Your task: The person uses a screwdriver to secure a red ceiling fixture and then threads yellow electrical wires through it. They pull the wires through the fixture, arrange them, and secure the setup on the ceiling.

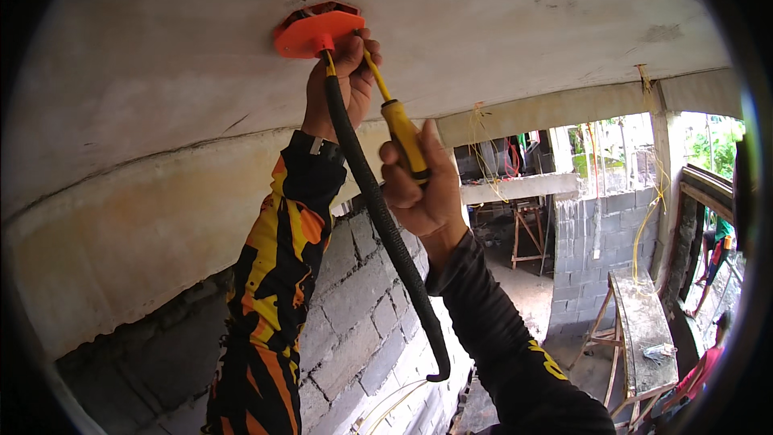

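Overhead, a yellow screwdriver point(404, 138) is grasped by the right hand point(433, 197); an orange cover point(304, 35) is seen above the curled left hand point(354, 87), whose hold cannot be told.

One view, from person's head, wide fisheye with dark round rim. Faces forward and upward: ceiling point(201, 56) on top, edges bending. Left hand point(345, 84) and right hand point(431, 189) near, in middle. Block wall point(354, 266) farther; far right, plank table point(642, 314) seen from above.
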Action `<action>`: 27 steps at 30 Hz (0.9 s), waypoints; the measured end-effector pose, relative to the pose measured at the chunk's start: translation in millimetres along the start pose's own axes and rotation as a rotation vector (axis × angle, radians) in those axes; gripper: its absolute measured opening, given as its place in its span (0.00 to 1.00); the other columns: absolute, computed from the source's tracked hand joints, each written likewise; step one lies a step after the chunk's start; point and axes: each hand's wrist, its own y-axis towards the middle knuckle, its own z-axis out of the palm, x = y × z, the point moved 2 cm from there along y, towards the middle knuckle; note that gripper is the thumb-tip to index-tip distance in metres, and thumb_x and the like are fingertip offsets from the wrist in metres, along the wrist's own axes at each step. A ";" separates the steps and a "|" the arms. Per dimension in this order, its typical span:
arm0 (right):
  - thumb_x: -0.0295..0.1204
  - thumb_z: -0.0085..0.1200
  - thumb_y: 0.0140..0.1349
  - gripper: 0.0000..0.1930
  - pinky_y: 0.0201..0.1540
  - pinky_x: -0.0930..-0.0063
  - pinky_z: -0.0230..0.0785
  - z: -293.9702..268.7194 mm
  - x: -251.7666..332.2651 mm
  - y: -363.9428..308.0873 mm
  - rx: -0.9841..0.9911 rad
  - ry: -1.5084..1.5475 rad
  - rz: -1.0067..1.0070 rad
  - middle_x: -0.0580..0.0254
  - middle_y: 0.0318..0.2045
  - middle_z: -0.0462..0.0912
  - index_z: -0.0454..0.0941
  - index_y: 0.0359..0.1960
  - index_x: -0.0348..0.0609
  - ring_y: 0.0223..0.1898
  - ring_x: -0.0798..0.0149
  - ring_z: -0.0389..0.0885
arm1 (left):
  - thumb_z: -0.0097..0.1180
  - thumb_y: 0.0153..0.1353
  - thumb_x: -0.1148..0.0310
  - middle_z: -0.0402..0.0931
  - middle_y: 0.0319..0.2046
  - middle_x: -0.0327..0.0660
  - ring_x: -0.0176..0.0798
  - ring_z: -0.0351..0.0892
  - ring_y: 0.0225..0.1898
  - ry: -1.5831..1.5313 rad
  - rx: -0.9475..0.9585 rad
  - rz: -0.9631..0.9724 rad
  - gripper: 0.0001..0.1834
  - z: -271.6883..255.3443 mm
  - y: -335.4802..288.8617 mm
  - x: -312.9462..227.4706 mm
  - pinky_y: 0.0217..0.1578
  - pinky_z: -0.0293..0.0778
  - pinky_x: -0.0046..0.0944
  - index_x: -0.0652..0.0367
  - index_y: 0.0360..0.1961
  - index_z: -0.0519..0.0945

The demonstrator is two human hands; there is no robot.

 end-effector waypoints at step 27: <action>0.40 0.51 0.70 0.18 0.13 0.80 0.56 16.0 4.1 -7.2 -0.292 -0.781 -0.284 0.61 0.27 0.77 0.69 0.56 0.46 0.12 0.72 0.66 | 0.62 0.63 0.66 0.78 0.33 0.41 0.38 0.76 0.34 -0.046 0.022 -0.180 0.16 -0.2 -6.4 3.8 0.35 0.73 0.33 0.65 0.47 0.76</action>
